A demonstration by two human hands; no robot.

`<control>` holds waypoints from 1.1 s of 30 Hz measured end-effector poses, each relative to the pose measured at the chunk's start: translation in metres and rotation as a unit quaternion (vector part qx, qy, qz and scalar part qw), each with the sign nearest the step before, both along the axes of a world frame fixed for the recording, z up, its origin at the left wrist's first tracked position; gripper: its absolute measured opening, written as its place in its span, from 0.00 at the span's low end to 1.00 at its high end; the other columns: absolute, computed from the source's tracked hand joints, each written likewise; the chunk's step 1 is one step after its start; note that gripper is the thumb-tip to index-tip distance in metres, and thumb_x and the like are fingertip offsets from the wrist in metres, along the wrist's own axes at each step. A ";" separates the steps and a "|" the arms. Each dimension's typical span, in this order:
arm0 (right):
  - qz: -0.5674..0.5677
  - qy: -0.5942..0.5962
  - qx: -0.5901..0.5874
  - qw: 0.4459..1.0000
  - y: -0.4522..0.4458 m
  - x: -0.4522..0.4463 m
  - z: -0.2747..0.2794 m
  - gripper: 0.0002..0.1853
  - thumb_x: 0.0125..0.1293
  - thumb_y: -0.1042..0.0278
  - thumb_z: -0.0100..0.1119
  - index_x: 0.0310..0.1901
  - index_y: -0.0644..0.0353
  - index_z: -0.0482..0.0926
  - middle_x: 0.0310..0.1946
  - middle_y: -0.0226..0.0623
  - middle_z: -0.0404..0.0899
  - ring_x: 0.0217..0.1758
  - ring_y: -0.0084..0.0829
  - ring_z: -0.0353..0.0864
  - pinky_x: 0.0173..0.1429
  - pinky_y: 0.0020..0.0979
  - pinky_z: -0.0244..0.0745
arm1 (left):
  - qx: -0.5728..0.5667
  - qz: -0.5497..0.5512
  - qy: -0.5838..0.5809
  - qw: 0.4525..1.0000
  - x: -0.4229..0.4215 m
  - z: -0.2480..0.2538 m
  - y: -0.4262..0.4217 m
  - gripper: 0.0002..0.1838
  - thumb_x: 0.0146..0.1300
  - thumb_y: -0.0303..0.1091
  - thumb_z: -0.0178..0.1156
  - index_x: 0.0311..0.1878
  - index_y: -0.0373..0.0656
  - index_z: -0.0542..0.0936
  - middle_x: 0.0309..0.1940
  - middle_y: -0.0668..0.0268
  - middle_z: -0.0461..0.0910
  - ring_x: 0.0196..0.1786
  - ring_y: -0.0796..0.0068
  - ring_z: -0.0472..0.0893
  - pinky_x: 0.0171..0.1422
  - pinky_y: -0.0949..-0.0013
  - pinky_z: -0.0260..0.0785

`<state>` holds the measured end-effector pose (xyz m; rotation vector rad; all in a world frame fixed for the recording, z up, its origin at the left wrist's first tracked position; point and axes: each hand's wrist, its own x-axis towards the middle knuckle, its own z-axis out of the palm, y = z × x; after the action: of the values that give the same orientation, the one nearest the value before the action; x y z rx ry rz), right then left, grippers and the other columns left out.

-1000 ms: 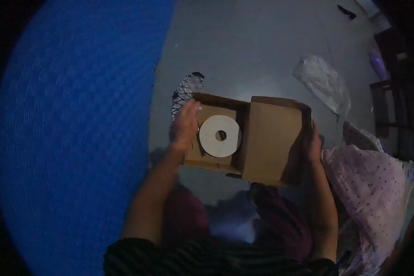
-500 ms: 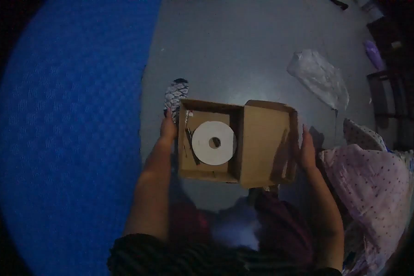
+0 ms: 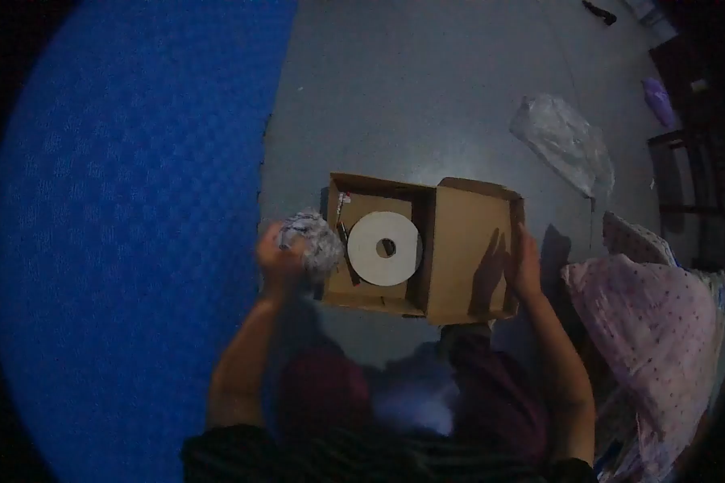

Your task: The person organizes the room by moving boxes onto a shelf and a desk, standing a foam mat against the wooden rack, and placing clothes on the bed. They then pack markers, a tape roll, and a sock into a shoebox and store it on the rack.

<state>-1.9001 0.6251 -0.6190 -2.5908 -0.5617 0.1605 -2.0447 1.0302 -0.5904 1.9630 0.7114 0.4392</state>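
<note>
My left hand [image 3: 275, 259] is closed on a crumpled black-and-white patterned cloth [image 3: 312, 240], held at the left wall of an open cardboard box [image 3: 330, 278]. A white disc-shaped roll with a round centre hole [image 3: 364, 262] lies inside the box. Left of the roll are a dark, thin stick-like item [image 3: 354, 276] and a small red-and-white piece [image 3: 343, 198]. My right hand [image 3: 526, 262] rests against the right edge of the folded-back lid [image 3: 467, 241], its fingers stretched upward. Its thumb is hard to make out.
A blue textured mat [image 3: 137, 201] covers the left side. On the grey floor [image 3: 411, 97] lies a clear plastic bag [image 3: 564, 141]. Pink dotted fabric [image 3: 644, 322] is heaped at the right. Beyond it are a purple item [image 3: 659, 101] and dark furniture [image 3: 689, 177].
My left hand has taken hold of the patterned cloth, which lay stretched out beyond the box, and bunched it up. My right hand has come in against the lid. The view has shifted slightly.
</note>
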 end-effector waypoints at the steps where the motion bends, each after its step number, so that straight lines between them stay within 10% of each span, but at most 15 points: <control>1: -0.034 0.030 -0.010 0.999 -0.001 0.000 -0.003 0.36 0.50 0.77 0.57 0.61 0.62 0.53 0.50 0.54 0.64 0.54 0.53 0.64 0.57 0.42 0.62 | 0.025 -0.039 0.007 0.999 0.000 0.011 -0.015 0.15 0.42 0.30 0.62 0.35 0.35 0.76 0.30 0.54 0.78 0.34 0.60 0.78 0.44 0.64 0.70; 5: -0.086 0.023 -0.056 0.995 -0.022 -0.002 -0.037 0.35 0.52 0.72 0.57 0.60 0.66 0.53 0.51 0.55 0.65 0.54 0.51 0.65 0.58 0.42 0.61 | -0.015 -0.200 0.238 0.950 0.000 -0.027 -0.051 0.33 0.43 0.38 0.67 0.54 0.39 0.66 0.47 0.50 0.73 0.50 0.56 0.74 0.52 0.60 0.66; 8: -0.198 0.140 -0.024 0.970 -0.024 -0.004 -0.034 0.37 0.54 0.66 0.60 0.61 0.68 0.52 0.51 0.53 0.65 0.55 0.47 0.66 0.57 0.42 0.62 | 0.149 -0.302 0.166 0.927 -0.001 -0.043 -0.068 0.44 0.45 0.44 0.67 0.63 0.41 0.56 0.59 0.50 0.61 0.62 0.51 0.62 0.61 0.57 0.57; 14: -0.232 0.505 0.196 0.808 -0.075 0.010 -0.053 0.39 0.56 0.54 0.60 0.61 0.66 0.53 0.55 0.47 0.64 0.57 0.36 0.67 0.55 0.40 0.66 | 0.220 -0.113 0.199 0.948 -0.002 -0.077 -0.052 0.46 0.49 0.51 0.63 0.65 0.37 0.52 0.62 0.53 0.57 0.65 0.52 0.55 0.66 0.59 0.49; 17: -0.125 0.574 0.322 0.742 -0.065 0.016 0.029 0.44 0.53 0.48 0.61 0.63 0.64 0.51 0.55 0.44 0.65 0.56 0.36 0.69 0.56 0.35 0.66 | -0.268 -0.028 0.179 0.946 -0.005 -0.096 -0.044 0.44 0.53 0.58 0.57 0.65 0.40 0.53 0.63 0.54 0.57 0.64 0.57 0.57 0.66 0.60 0.50; 21: 0.061 0.611 0.471 0.634 -0.015 -0.002 0.093 0.43 0.57 0.44 0.55 0.66 0.56 0.46 0.61 0.42 0.58 0.63 0.37 0.60 0.62 0.36 0.59 | -0.558 -0.089 0.092 0.820 -0.013 -0.062 -0.023 0.48 0.54 0.69 0.44 0.68 0.44 0.46 0.63 0.53 0.56 0.64 0.58 0.58 0.63 0.54 0.50; 26: 0.255 0.533 0.281 0.756 0.086 -0.041 0.104 0.42 0.59 0.39 0.47 0.67 0.54 0.44 0.66 0.45 0.48 0.68 0.42 0.50 0.66 0.40 0.49 | -0.707 -0.010 0.082 0.703 -0.013 -0.059 -0.007 0.50 0.53 0.74 0.35 0.69 0.49 0.37 0.63 0.51 0.54 0.61 0.56 0.61 0.57 0.45 0.55; 30: 0.336 0.261 -0.075 0.902 0.100 -0.074 0.066 0.38 0.59 0.46 0.53 0.65 0.56 0.52 0.63 0.50 0.53 0.66 0.48 0.52 0.66 0.36 0.52 | -0.612 -0.093 0.069 0.782 -0.013 -0.067 -0.017 0.44 0.56 0.65 0.45 0.67 0.45 0.46 0.62 0.55 0.56 0.59 0.60 0.62 0.55 0.51 0.61; 33: 0.215 0.332 0.061 0.916 0.074 -0.063 0.016 0.40 0.54 0.49 0.60 0.63 0.59 0.55 0.60 0.50 0.57 0.64 0.49 0.55 0.64 0.35 0.56 | -0.406 -0.279 0.112 0.863 -0.027 -0.120 -0.017 0.38 0.58 0.56 0.53 0.64 0.43 0.54 0.59 0.58 0.60 0.59 0.65 0.63 0.54 0.56 0.63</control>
<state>-1.9631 0.6996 -0.6026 -2.0607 -0.8223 1.0641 -2.0721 1.0128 -0.7108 1.3066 0.3364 -0.4092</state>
